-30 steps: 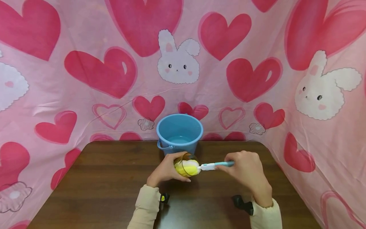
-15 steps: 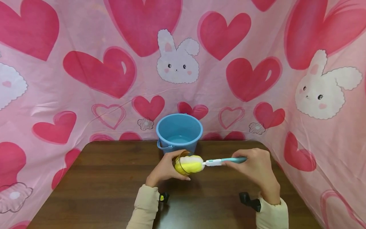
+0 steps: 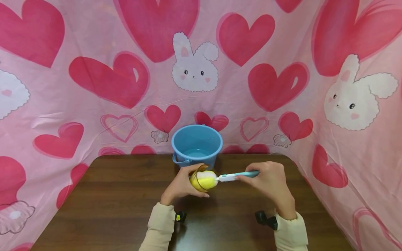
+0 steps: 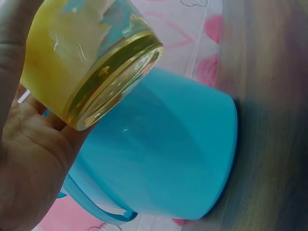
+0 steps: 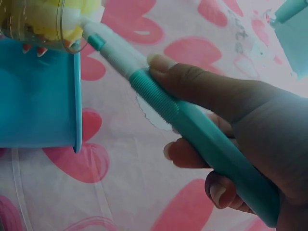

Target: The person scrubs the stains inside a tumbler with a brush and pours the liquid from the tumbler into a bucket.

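Observation:
An amber, see-through glass (image 4: 96, 62) lies tilted in my left hand (image 3: 179, 185), its mouth turned to the right in the head view. My left thumb and fingers curl round its sides. My right hand (image 3: 269, 183) grips the teal and white handle (image 5: 197, 134) of a bottle brush, the thumb laid along the grip. The brush's yellow and white sponge head (image 3: 208, 180) sits partly inside the glass, with its handle end sticking out of the mouth. Both hands are above the table, in front of the blue bucket (image 4: 168, 149).
The bucket stands at the table's back edge, its carrying handle (image 3: 180, 161) hanging at the left. Dark brown wood covers the table (image 3: 125, 209). Pink cloth (image 3: 232, 83) with hearts and rabbits hangs behind and at both sides. A black wrist mount (image 3: 266, 220) sits by the right sleeve.
My right hand first drew the brush to the right, baring more of the sponge head, then pushed it back left into the glass. The left hand and glass barely moved.

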A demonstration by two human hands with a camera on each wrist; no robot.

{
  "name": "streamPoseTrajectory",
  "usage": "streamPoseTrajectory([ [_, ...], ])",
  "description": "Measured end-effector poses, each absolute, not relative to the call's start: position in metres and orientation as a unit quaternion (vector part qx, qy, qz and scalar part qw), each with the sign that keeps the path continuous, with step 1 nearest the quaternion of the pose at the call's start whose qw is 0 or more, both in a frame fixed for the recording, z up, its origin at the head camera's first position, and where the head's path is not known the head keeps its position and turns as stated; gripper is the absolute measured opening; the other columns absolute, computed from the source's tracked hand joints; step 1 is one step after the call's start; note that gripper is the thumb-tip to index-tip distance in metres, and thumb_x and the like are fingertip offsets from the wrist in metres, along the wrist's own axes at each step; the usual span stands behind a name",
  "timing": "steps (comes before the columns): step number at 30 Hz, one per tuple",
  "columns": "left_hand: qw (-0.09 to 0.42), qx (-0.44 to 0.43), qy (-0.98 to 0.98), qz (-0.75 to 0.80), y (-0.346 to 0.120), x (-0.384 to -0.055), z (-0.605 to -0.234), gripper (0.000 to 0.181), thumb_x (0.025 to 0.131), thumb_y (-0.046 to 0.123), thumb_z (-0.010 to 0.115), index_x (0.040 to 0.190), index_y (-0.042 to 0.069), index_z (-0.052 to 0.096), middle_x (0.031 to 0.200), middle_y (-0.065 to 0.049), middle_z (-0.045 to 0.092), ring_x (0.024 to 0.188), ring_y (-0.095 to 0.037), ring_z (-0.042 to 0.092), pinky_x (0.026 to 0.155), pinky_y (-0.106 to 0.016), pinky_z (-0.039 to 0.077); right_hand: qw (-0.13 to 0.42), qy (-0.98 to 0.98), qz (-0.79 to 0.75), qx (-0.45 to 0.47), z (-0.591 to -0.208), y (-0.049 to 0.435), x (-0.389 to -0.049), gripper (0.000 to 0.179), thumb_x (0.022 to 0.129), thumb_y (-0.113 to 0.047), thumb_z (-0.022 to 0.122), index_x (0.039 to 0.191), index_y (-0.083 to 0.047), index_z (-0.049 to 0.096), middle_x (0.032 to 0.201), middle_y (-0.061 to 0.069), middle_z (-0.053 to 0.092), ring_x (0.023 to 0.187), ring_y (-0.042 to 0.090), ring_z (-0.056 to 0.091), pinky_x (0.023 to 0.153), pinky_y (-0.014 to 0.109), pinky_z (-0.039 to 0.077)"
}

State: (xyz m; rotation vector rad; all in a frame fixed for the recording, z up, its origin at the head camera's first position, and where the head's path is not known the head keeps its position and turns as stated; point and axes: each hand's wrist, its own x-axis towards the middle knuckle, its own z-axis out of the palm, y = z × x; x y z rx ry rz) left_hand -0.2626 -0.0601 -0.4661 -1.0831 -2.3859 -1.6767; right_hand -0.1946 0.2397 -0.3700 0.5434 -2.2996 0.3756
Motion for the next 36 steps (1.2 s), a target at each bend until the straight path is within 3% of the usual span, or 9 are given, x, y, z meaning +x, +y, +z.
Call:
streamPoseTrajectory([
  [7, 0.020, -0.351, -0.770, -0.532, -0.058, -0.263, -0.467, 0.083, 0.064, 0.020, 0.098, 0.137, 0.027, 0.060, 0.127, 0.012, 0.065, 0.116, -0.017, 0.057, 0.097, -0.038, 0.055, 0.369, -0.894, 0.121, 0.222, -0.369, 0.237, -0.193, 0.040, 0.059, -0.052, 0.095, 0.069, -0.018, 0.077, 0.053, -0.011, 0.061, 0.048, 0.001, 0.039, 0.047, 0.023, 0.036],
  [11, 0.023, -0.348, -0.767, -0.539, -0.059, -0.263, -0.464, 0.084, 0.063, 0.016, 0.098, 0.136, 0.028, 0.060, 0.128, 0.014, 0.065, 0.117, -0.015, 0.057, 0.098, -0.038, 0.054, 0.394, -0.879, 0.115, 0.241, -0.367, 0.240, -0.191, 0.061, 0.075, -0.077, 0.070, 0.070, -0.017, 0.078, 0.055, -0.009, 0.063, 0.047, 0.003, 0.043, 0.046, 0.023, 0.037],
  [13, 0.021, -0.348, -0.764, -0.543, -0.059, -0.263, -0.464, 0.083, 0.064, 0.016, 0.098, 0.137, 0.028, 0.060, 0.129, 0.014, 0.064, 0.118, -0.015, 0.056, 0.099, -0.038, 0.054, 0.412, -0.868, 0.119, 0.249, -0.365, 0.242, -0.190, 0.071, 0.081, -0.083, 0.053, 0.070, -0.017, 0.078, 0.055, -0.008, 0.064, 0.047, 0.005, 0.045, 0.045, 0.024, 0.037],
  [15, 0.015, -0.350, -0.761, -0.547, -0.058, -0.263, -0.463, 0.084, 0.063, 0.016, 0.098, 0.137, 0.027, 0.060, 0.130, 0.014, 0.064, 0.118, -0.015, 0.056, 0.100, -0.038, 0.053, 0.426, -0.859, 0.129, 0.255, -0.363, 0.245, -0.189, 0.075, 0.083, -0.084, 0.048, 0.069, -0.017, 0.077, 0.056, -0.008, 0.065, 0.047, 0.006, 0.045, 0.045, 0.025, 0.038],
  [28, 0.024, -0.347, -0.746, -0.568, -0.060, -0.262, -0.461, 0.086, 0.065, 0.014, 0.098, 0.140, 0.028, 0.058, 0.133, 0.010, 0.063, 0.122, -0.018, 0.054, 0.103, -0.040, 0.053, 0.475, -0.809, 0.213, 0.272, -0.358, 0.270, -0.185, 0.061, 0.078, -0.074, 0.070, 0.070, -0.015, 0.079, 0.061, -0.006, 0.069, 0.048, 0.009, 0.054, 0.047, 0.023, 0.043],
  [36, 0.019, -0.328, -0.727, -0.603, -0.052, -0.258, -0.458, 0.084, 0.066, 0.006, 0.095, 0.141, 0.018, 0.059, 0.133, 0.009, 0.064, 0.124, -0.021, 0.055, 0.104, -0.042, 0.051, 0.493, -0.799, 0.205, 0.278, -0.358, 0.264, -0.187, 0.061, 0.079, -0.074, 0.069, 0.069, -0.015, 0.078, 0.060, -0.006, 0.068, 0.047, 0.010, 0.053, 0.046, 0.023, 0.042],
])
